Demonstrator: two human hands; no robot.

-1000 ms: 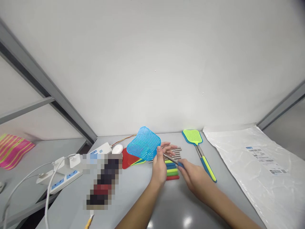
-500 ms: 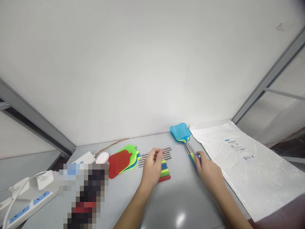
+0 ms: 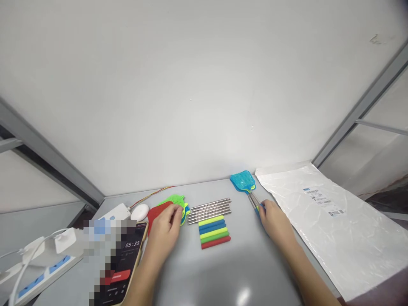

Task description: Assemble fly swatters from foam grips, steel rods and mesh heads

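Note:
My left hand (image 3: 165, 229) lies over a pile of flat mesh fly swatter heads, its fingers curled and thumb close to them; what they hold, if anything, is hidden. A red head (image 3: 155, 214) shows on top of the pile, with a green head (image 3: 175, 199) behind it and yellow and blue edges at the right. My right hand (image 3: 274, 221) is closed around the handles of assembled fly swatters (image 3: 242, 181), whose blue heads point to the back wall. Between the hands lie several metal rods (image 3: 210, 209) and a row of coloured handle grips (image 3: 214, 233).
A white plastic mailing bag (image 3: 328, 221) covers the right side of the table. On the left are a phone (image 3: 129, 259), partly blurred, a round white object (image 3: 139, 212) and power strips with plugs (image 3: 44, 276). A wall (image 3: 204, 106) closes off the back.
My left hand has moved left from the rods and grips to the pile of heads, uncovering the rods and grips. My right hand keeps hold of the fly swatters, nearly in place.

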